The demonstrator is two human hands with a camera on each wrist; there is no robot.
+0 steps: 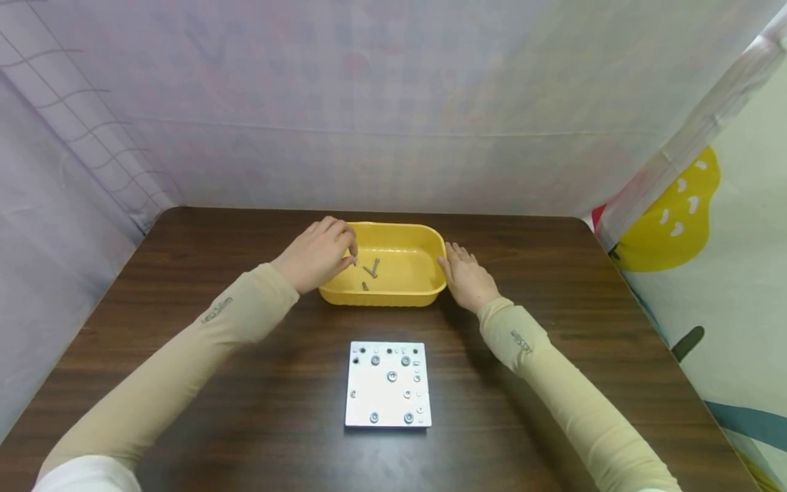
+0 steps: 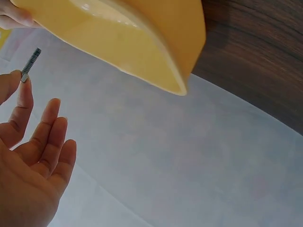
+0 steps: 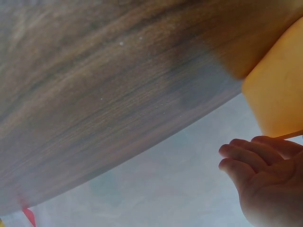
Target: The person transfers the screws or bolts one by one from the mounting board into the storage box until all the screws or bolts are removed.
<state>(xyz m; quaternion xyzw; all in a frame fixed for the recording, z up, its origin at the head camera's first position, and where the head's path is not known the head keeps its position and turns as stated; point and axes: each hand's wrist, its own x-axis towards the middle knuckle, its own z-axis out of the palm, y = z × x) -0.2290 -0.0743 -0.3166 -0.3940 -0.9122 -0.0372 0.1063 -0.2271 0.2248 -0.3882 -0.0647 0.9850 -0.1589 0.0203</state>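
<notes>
Between thumb and index finger, my left hand (image 1: 316, 254) pinches a small metal screw (image 2: 31, 63) by its head, the threaded shank pointing up in the left wrist view. This hand is over the left end of a yellow plastic tray (image 1: 381, 299); its other fingers are loosely bent. Several more screws (image 1: 371, 272) lie on the tray's floor. At the tray's right end is my right hand (image 1: 470, 280), fingers extended along the outside of the rim. In the right wrist view, those fingers (image 3: 246, 153) seem to touch the tray's edge.
Nearer to me on the dark wooden table (image 1: 246, 417) lies a square silver metal plate (image 1: 384, 400) with holes and several socket-head screws set in it. Pale cloth (image 1: 369, 157) hangs behind the table, and a printed cloth (image 1: 725, 307) hangs on the right.
</notes>
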